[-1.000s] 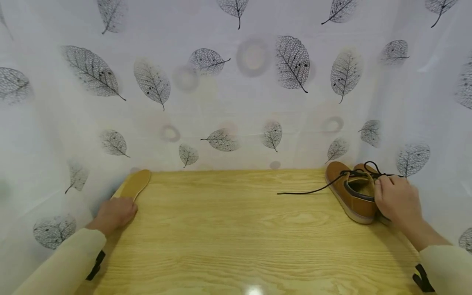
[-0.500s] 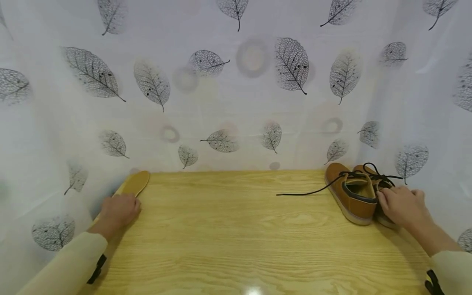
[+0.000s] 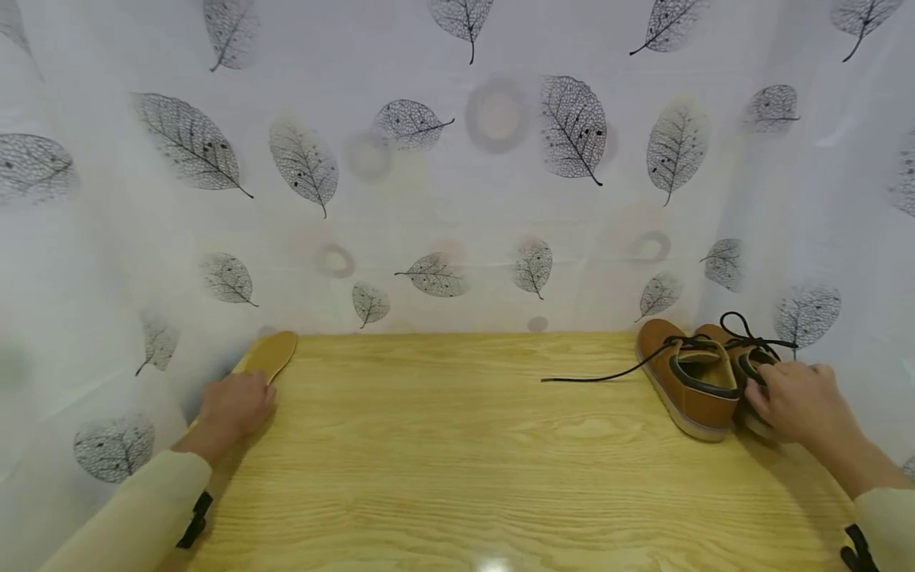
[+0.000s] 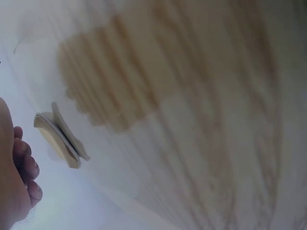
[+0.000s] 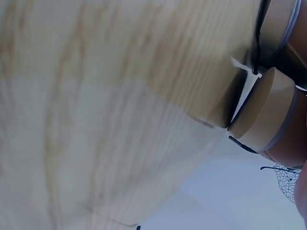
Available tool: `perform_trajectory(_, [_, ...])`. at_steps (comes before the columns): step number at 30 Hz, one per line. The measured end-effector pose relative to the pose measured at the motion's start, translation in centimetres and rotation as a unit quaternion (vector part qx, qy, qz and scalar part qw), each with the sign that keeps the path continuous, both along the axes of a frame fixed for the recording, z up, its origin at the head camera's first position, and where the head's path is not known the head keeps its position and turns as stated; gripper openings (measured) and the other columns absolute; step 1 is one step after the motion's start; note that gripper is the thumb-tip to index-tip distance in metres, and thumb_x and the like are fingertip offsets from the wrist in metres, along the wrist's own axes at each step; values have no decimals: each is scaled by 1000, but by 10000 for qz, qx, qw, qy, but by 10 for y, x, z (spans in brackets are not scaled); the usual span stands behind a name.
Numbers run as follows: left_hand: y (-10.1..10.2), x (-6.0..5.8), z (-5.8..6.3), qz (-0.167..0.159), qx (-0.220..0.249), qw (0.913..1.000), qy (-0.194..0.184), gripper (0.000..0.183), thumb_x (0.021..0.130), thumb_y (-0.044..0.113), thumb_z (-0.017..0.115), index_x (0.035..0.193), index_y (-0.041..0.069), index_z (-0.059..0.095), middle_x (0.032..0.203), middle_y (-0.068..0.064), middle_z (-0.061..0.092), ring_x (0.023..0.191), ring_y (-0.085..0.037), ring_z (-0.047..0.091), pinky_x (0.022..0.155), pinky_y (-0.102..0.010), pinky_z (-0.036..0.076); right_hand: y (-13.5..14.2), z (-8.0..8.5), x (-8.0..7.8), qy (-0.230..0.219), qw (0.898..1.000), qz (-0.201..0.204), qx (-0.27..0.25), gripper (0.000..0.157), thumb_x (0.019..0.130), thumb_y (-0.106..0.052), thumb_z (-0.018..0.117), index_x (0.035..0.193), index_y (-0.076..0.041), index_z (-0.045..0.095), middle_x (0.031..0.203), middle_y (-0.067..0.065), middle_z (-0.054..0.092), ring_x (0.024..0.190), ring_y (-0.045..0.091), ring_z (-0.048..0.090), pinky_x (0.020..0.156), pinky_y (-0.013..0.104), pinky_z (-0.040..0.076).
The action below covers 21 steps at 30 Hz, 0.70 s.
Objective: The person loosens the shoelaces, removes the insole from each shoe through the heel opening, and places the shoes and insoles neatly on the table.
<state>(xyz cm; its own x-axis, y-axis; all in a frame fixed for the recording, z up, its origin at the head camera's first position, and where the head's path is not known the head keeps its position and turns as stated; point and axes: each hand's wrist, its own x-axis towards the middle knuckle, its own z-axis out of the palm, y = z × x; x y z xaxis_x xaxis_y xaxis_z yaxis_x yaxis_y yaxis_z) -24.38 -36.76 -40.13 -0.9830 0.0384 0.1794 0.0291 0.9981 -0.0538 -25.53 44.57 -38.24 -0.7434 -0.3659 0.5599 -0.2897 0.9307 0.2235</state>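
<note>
At the left edge of the table in the head view, my left hand (image 3: 234, 409) lies over a tan insole (image 3: 274, 356), fingers curled around it. The insole's far end shows beyond the hand. In the left wrist view, curled fingers (image 4: 29, 167) sit beside the insole's end (image 4: 57, 143), which shows a second thin layer behind it. A pair of brown lace-up shoes stands at the back right. My right hand (image 3: 804, 401) grips the heel collar of the outer shoe (image 3: 759, 425). The inner shoe (image 3: 704, 409) stands against it. In the right wrist view only a sliver of the hand shows.
A dark shoelace (image 3: 589, 379) trails left from the inner shoe across the wooden table (image 3: 457, 461). Another lace (image 3: 739, 324) loops up from the outer shoe. A white curtain-like sheet (image 3: 443, 183) with printed leaves hangs along the back and both sides.
My right hand has shifted right and slightly down to the outer shoe's heel, uncovering more of both shoes. My left hand has moved slightly forward along the insole.
</note>
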Motion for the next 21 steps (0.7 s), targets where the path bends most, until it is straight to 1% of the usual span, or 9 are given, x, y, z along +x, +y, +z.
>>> perform_trajectory(2, [3,0,1,-68,-23,10000,57,33,100,25,40,81,1,54,74,-19,58,65,-37,59,55,-53,47,0,2,0,447,9987,233,-4,31,89,-20,52,62,-12,38,54,0,37,46,19,36,48,41,28])
perform_trajectory(5, [7,-1,2,-167,-31,9997,190,33,99,24,40,79,3,53,74,-17,58,65,-36,58,57,-52,46,-4,6,0,1056,9930,524,2,36,92,-28,38,60,-14,33,51,-2,30,44,16,27,46,36,21])
perform_trajectory(8, [9,-3,5,-314,-11,9987,408,32,98,23,42,75,4,53,70,-15,57,64,-35,57,56,-51,45,-9,12,0,1470,9873,609,-1,40,92,-34,29,58,-14,31,50,-4,25,44,15,23,45,34,18])
perform_trajectory(10, [11,-3,7,-372,4,9980,506,31,98,22,43,74,4,53,69,-15,56,63,-35,56,55,-51,44,-11,16,-1,1603,9854,580,16,39,91,-32,30,56,-13,31,49,-5,24,44,15,22,44,34,18])
perform_trajectory(12, [15,-3,11,-424,7,9972,614,29,96,22,45,75,4,54,69,-14,57,62,-35,57,54,-50,45,-14,21,-3,1857,9804,655,32,40,91,-30,31,55,-13,30,48,-5,23,43,15,20,43,33,17])
perform_trajectory(14, [18,-3,13,-449,-5,9964,719,28,95,22,46,77,3,56,69,-14,57,62,-35,57,55,-51,46,-17,26,-5,2201,9722,789,105,41,91,-27,32,53,-13,28,47,-4,21,42,15,17,43,32,14])
perform_trajectory(16, [21,-3,13,-514,-28,9957,775,26,94,22,48,78,3,56,69,-14,57,62,-34,57,57,-52,46,-20,32,-5,2407,9662,905,182,41,92,-24,33,52,-14,26,46,-3,19,42,14,15,45,30,12])
perform_trajectory(18, [24,-4,12,-601,-98,9949,805,25,93,21,49,76,4,54,67,-11,55,60,-32,56,58,-52,45,-23,38,-6,2534,9621,970,264,42,92,-22,34,52,-14,25,46,-3,19,42,13,13,46,29,10])
perform_trajectory(21, [26,-4,10,-784,-130,9927,909,23,91,19,51,72,7,51,63,-7,50,56,-27,51,57,-49,42,-28,47,-5,2503,9628,924,432,42,92,-21,34,52,-14,26,46,-1,20,42,15,14,47,30,10])
